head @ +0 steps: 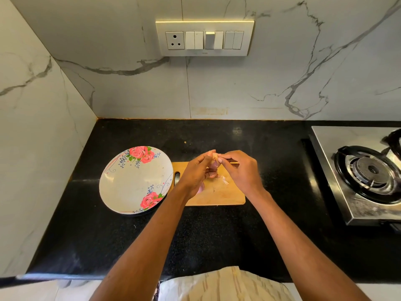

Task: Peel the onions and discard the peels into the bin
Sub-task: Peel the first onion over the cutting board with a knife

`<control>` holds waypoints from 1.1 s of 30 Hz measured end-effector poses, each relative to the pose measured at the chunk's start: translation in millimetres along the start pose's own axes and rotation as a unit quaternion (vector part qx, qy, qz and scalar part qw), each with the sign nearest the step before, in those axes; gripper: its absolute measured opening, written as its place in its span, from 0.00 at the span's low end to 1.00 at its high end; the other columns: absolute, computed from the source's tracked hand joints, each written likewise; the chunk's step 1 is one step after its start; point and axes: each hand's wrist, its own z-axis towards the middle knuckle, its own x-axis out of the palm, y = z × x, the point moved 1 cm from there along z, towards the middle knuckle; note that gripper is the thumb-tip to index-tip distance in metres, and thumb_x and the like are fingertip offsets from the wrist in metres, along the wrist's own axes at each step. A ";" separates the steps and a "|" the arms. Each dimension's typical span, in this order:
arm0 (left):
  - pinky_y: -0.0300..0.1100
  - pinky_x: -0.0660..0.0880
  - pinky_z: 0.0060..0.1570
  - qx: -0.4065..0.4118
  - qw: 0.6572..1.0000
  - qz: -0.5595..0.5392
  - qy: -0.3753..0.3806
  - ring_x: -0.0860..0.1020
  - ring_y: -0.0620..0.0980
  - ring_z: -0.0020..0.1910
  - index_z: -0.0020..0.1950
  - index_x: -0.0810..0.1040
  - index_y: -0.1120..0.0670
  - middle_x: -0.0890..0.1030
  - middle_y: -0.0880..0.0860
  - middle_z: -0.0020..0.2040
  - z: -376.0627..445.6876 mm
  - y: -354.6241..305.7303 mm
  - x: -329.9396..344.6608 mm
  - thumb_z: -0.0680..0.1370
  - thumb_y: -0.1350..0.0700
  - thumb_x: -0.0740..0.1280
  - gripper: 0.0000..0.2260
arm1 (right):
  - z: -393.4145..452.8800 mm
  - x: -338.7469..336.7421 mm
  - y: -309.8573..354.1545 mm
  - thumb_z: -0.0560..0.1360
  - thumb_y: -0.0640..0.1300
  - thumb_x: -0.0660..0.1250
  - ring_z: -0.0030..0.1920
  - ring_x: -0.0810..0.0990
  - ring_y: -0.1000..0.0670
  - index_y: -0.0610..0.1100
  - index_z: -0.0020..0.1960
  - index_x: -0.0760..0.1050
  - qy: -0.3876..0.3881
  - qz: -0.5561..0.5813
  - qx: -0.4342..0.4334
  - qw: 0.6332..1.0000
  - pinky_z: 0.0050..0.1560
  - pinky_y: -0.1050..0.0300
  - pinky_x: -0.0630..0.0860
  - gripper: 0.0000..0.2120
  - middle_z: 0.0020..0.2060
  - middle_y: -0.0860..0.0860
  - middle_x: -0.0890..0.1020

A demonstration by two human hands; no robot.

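Above the wooden cutting board [219, 195], my left hand [198, 172] grips a small pinkish onion [213, 165], mostly hidden by the fingers. My right hand [239, 168] pinches a pale bit of peel [216, 156] at the onion's top. A loose scrap of peel [225, 180] lies on the board below the hands. Another pinkish piece [201, 187] shows on the board under my left wrist, partly hidden. No bin is in view.
A floral plate [121, 183] sits left of the board on the black counter [206, 235]. A steel gas stove [366, 172] stands at the right. Marble walls close the back and left, with a switch panel [205, 38] on the back wall.
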 end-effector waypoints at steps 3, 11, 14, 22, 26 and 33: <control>0.32 0.78 0.41 0.007 1.000 0.016 0.000 0.81 0.51 0.52 0.70 0.77 0.51 0.84 0.55 0.53 0.2 -0.2 0.5 0.85 0.50 0.59 0.16 | 0.3 1.5 1.4 0.77 0.45 0.74 0.46 0.79 0.63 0.45 0.56 0.85 0.003 -0.001 0.007 1.000 0.47 0.75 0.74 0.08 0.49 0.51 0.85; 0.32 0.79 0.41 0.003 1.000 0.018 -0.013 0.81 0.54 0.54 0.68 0.79 0.52 0.84 0.54 0.53 -0.6 1.7 0.0 0.85 0.49 0.60 0.16 | -3.0 2.2 4.0 0.77 0.45 0.73 0.46 0.79 0.60 0.46 0.54 0.84 0.001 -0.012 0.013 1.000 0.47 0.77 0.72 0.07 0.48 0.51 0.85; 0.30 0.78 0.38 -0.001 0.999 0.025 -0.019 0.82 0.53 0.54 0.67 0.79 0.52 0.85 0.53 0.53 -0.6 2.6 -0.5 0.85 0.48 0.59 0.16 | -2.0 3.3 4.6 0.78 0.45 0.73 0.47 0.79 0.60 0.46 0.54 0.84 0.008 -0.018 0.012 1.000 0.47 0.77 0.72 0.06 0.48 0.52 0.85; 0.34 0.79 0.44 0.001 0.999 0.039 -0.019 0.83 0.51 0.54 0.67 0.80 0.49 0.85 0.51 0.54 1.9 2.9 -3.1 0.85 0.47 0.59 0.16 | -0.4 5.0 5.0 0.78 0.44 0.72 0.47 0.79 0.61 0.45 0.56 0.84 0.006 -0.006 0.024 1.000 0.47 0.76 0.73 0.08 0.50 0.52 0.85; 0.34 0.78 0.46 0.009 0.998 0.057 -0.027 0.82 0.47 0.54 0.68 0.79 0.47 0.85 0.47 0.52 4.8 1.2 -3.3 0.85 0.46 0.58 0.15 | -1.4 3.8 7.6 0.77 0.45 0.73 0.49 0.79 0.66 0.47 0.57 0.84 0.015 0.026 0.027 0.999 0.49 0.76 0.74 0.09 0.50 0.57 0.82; 0.34 0.79 0.46 0.015 0.997 0.078 -0.007 0.83 0.51 0.56 0.70 0.78 0.49 0.84 0.52 0.55 4.5 3.5 -5.9 0.85 0.47 0.59 0.17 | -3.9 8.1 5.3 0.77 0.43 0.74 0.49 0.78 0.68 0.45 0.53 0.84 -0.010 0.032 0.037 0.999 0.47 0.76 0.73 0.06 0.47 0.57 0.81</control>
